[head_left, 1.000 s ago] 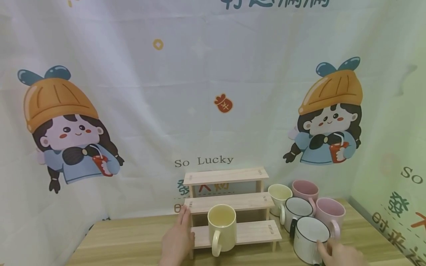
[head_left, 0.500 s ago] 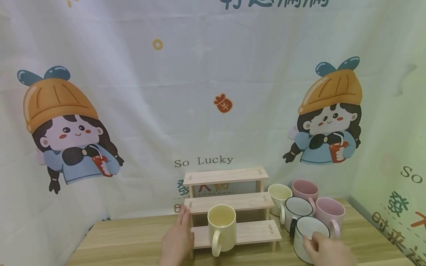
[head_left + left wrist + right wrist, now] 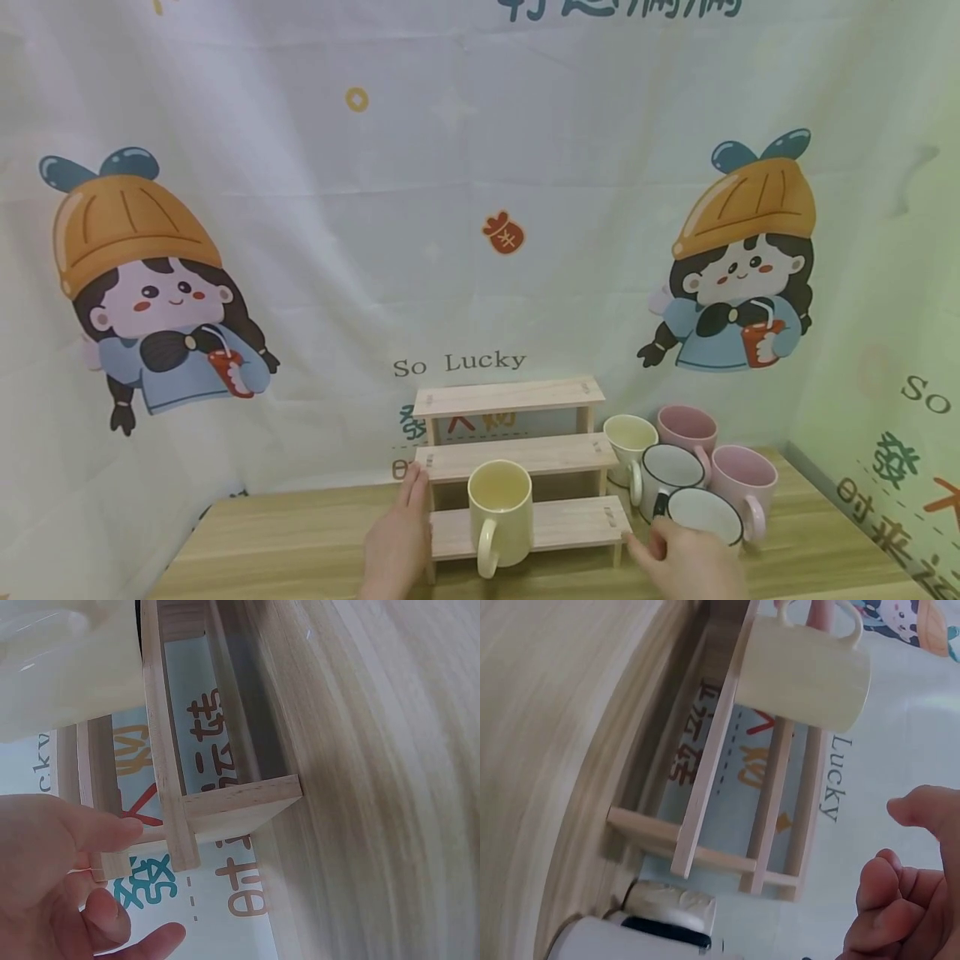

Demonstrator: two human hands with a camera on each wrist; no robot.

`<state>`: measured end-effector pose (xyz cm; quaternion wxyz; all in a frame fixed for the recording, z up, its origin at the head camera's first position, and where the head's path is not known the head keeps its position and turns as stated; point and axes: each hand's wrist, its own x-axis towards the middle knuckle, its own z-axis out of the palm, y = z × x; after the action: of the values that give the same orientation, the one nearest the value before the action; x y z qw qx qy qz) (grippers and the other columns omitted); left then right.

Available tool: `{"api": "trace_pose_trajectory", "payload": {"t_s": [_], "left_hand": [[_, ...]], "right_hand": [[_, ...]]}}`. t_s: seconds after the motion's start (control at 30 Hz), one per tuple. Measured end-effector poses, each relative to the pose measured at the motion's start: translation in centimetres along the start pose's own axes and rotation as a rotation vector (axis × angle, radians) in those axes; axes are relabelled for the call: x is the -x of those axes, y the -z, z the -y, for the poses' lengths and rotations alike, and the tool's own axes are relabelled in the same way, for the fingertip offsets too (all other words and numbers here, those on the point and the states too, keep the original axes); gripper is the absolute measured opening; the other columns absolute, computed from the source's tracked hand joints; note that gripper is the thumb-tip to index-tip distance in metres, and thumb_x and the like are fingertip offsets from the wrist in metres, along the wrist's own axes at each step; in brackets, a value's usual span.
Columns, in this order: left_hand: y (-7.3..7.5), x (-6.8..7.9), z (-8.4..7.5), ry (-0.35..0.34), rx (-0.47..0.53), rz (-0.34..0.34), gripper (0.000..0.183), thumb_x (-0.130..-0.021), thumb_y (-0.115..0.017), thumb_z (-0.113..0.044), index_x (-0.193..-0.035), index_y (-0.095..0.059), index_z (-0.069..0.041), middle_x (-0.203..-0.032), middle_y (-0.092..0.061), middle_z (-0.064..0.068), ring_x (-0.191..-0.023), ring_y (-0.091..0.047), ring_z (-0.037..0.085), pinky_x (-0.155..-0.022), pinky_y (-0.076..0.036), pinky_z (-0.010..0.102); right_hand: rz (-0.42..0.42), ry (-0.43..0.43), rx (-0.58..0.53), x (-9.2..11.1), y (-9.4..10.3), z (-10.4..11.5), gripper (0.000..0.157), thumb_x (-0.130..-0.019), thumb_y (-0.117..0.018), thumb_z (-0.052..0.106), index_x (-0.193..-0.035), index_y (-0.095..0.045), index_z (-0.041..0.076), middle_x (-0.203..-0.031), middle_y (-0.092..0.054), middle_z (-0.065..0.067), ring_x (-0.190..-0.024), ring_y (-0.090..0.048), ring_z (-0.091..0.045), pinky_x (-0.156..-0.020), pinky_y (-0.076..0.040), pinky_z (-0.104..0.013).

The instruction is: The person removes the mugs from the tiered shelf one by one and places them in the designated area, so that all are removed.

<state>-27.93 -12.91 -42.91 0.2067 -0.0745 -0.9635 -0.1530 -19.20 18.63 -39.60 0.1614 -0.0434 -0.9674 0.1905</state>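
Note:
At the left side of a three-tier wooden shelf rack (image 3: 517, 457), my left hand (image 3: 396, 537) grips the end of the middle tier. The left wrist view shows its thumb (image 3: 120, 831) against the wood, with the lower fingers loosely bent. A pale yellow mug (image 3: 500, 512) stands upright on the lowest tier, handle towards me. My right hand (image 3: 693, 558) holds nothing and hovers by the rack's lower right corner, covering part of a white black-rimmed mug (image 3: 705, 512). In the right wrist view its thumb and fingers are apart.
Right of the rack stand a small cream cup (image 3: 630, 437), another white black-rimmed mug (image 3: 672, 471), a dark pink mug (image 3: 687, 427) and a light pink mug (image 3: 745, 475), close together. A printed cloth (image 3: 450, 275) hangs behind the wooden table (image 3: 285, 542).
My right hand has moved left, from the near white mug's right side across its front to the rack's lower right corner. My left hand, the rack and the mugs have stayed put.

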Motion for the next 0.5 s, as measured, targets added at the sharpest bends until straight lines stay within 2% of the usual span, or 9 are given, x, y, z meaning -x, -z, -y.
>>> {"api": "trace_pose_trajectory", "payload": {"t_s": [0.17,0.27,0.4,0.5], "left_hand": [[0.1,-0.1,0.1,-0.005,-0.011,-0.008,0.063,-0.08,-0.07,-0.008,-0.138,-0.046,-0.007,-0.148,-0.042,0.01,-0.046,-0.044,0.013,-0.035,-0.034,0.025],[0.1,-0.1,0.1,0.009,-0.002,0.025,0.064,-0.08,-0.069,-0.007,-0.14,-0.044,-0.007,-0.15,-0.039,0.01,-0.046,-0.044,0.012,-0.035,-0.034,0.023],[0.0,-0.1,0.0,0.027,0.021,0.061,0.067,-0.08,-0.069,-0.007,-0.142,-0.042,-0.008,-0.153,-0.036,0.009,-0.047,-0.044,0.012,-0.035,-0.034,0.022],[-0.2,-0.2,0.0,0.037,0.024,0.062,0.068,-0.08,-0.07,-0.007,-0.142,-0.041,-0.009,-0.153,-0.035,0.008,-0.047,-0.044,0.013,-0.035,-0.035,0.023]], "right_hand": [[-0.02,0.034,-0.033,-0.2,-0.7,2.0,0.045,-0.081,-0.069,0.046,-0.058,-0.042,0.019,-0.049,-0.036,0.006,-0.048,-0.037,-0.01,-0.047,-0.026,-0.024],[-0.025,0.051,-0.034,-0.2,-1.2,3.1,0.046,-0.08,-0.07,0.046,-0.057,-0.04,0.019,-0.048,-0.035,0.007,-0.046,-0.036,-0.009,-0.045,-0.024,-0.023],[0.022,0.062,-0.055,-0.5,-1.8,4.2,0.046,-0.08,-0.07,0.047,-0.058,-0.041,0.019,-0.049,-0.036,0.006,-0.048,-0.036,-0.009,-0.046,-0.025,-0.023],[0.064,0.077,-0.077,-0.7,-2.2,4.8,0.046,-0.08,-0.069,0.05,-0.06,-0.042,0.018,-0.051,-0.037,0.005,-0.049,-0.038,-0.01,-0.047,-0.026,-0.023]]}}
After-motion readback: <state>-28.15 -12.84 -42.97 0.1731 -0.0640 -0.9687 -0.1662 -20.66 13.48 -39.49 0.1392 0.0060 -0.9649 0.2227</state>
